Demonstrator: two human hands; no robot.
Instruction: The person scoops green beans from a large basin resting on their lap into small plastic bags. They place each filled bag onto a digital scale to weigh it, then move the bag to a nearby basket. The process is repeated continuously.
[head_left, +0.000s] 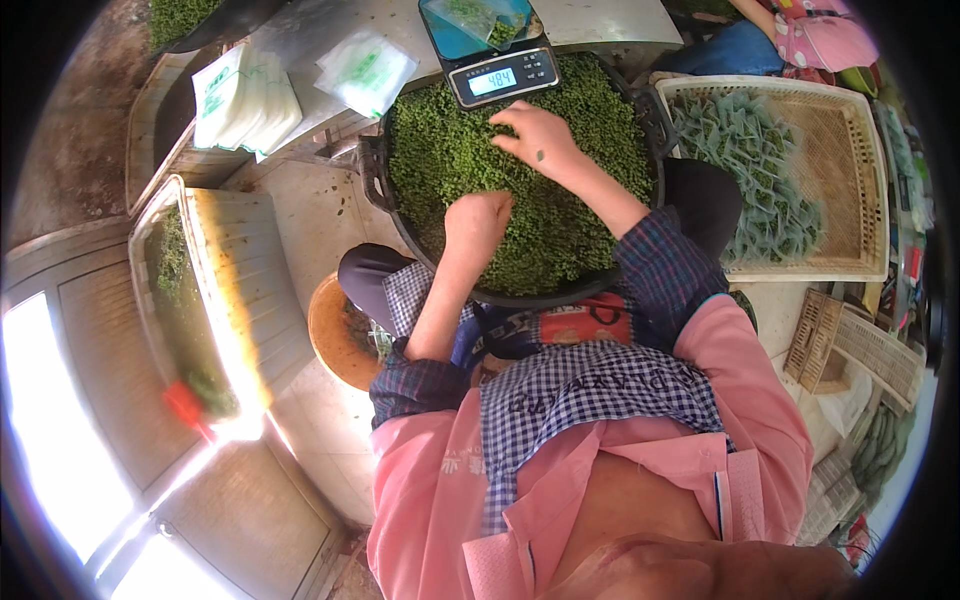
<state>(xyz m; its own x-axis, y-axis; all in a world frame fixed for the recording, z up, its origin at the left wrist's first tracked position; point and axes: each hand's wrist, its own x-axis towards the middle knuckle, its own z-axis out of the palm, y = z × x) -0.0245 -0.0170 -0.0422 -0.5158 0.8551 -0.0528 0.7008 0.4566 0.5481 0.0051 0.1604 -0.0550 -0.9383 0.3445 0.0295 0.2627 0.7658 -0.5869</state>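
A round black tub (416, 244) with side handles stands before me, filled with small-leaved green shoots (450, 142). My left hand (480, 225) is curled low over the shoots; whether its fingers hold any is hidden. Farther forward, my right hand (536, 139) hovers over the heap with thumb and forefinger apart. A bit of leaf sticks to its back. Just beyond it, a digital scale (491, 75) with a lit display rests at the tub's far edge. On its blue pan lies a clear plastic bag (472, 19) with some greens in it.
Stacked printed plastic bags (244, 101) and a loose pile of bags (367, 71) lie on the metal table (600, 22). At right, a cream plastic crate (847, 180) holds many filled bags (742, 180). An orange basin (330, 330) is at left. Another person's arm (757, 15) shows at upper right.
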